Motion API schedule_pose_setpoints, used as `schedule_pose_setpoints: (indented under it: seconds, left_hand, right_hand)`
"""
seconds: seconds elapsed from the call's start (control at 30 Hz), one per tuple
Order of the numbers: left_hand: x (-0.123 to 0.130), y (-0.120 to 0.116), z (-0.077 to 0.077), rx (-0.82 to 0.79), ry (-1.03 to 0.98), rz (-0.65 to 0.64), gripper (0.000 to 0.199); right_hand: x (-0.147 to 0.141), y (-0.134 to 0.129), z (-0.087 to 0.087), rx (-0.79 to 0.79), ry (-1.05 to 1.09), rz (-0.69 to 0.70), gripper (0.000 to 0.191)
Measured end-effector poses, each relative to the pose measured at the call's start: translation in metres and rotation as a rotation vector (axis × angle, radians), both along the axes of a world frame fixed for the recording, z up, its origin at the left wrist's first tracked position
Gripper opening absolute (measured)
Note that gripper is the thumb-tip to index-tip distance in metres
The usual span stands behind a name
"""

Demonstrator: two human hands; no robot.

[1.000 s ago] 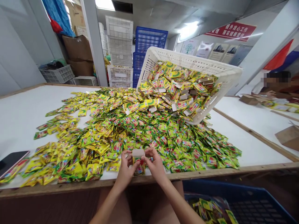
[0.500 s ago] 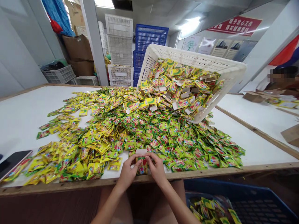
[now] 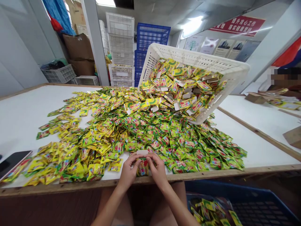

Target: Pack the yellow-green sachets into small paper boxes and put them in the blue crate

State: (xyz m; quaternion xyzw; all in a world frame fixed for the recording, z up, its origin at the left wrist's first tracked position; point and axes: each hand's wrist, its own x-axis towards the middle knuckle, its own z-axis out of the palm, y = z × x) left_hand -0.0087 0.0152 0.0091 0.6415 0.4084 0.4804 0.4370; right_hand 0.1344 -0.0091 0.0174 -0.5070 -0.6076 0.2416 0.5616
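Observation:
Close to the table's front edge, my left hand [image 3: 129, 169] and my right hand [image 3: 157, 169] pinch a small printed carton [image 3: 142, 168] from either side. Its white end flap [image 3: 142, 152] stands up at the far end, and the printed side faces me. My fingertips curl over its upper part, so I cannot tell whether a sachet is inside. Just beyond my hands spreads a heap of green sachets [image 3: 164, 138]. Yellow sachets [image 3: 94, 144] lie mostly to the left of it.
A tilted white plastic basket [image 3: 204, 56] spills small yellow cartons [image 3: 185, 84] onto the heap. At far left lies a phone [image 3: 14, 163]. Below the table on the right is a blue crate [image 3: 265, 201] with packets inside. A wooden strip [image 3: 258, 131] crosses the tabletop. Another person sits at far right.
Both hands stay on the carton at the same spot, with the fingers shifting slightly. My left thumb has drawn back a little from the carton's front. The heap looks unchanged.

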Motion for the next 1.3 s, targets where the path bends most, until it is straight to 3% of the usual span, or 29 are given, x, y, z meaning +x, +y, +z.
schedule_pose_setpoints:
  seconds: [0.27, 0.43, 0.8, 1.17, 1.3]
  left_hand:
    - [0.008, -0.002, 0.001, -0.064, -0.279, 0.016, 0.018]
    - [0.006, -0.008, 0.005, -0.084, -0.196, -0.022, 0.014]
    - [0.007, -0.003, 0.017, -0.093, -0.071, 0.043, 0.018]
    - [0.0, -0.007, -0.003, -0.03, -0.125, -0.006, 0.011]
    - [0.001, -0.012, -0.006, -0.071, -0.068, -0.044, 0.025]
  right_hand:
    - [-0.004, 0.002, -0.005, 0.002, 0.095, -0.036, 0.017]
    - [0.001, -0.004, 0.004, 0.017, -0.028, 0.069, 0.012]
    - [0.0, 0.001, 0.014, -0.044, -0.064, 0.007, 0.014]
    - [0.0, -0.011, -0.01, -0.04, -0.024, 0.045, 0.014]
    - [-0.005, -0.017, -0.009, -0.032, 0.03, 0.01, 0.014]
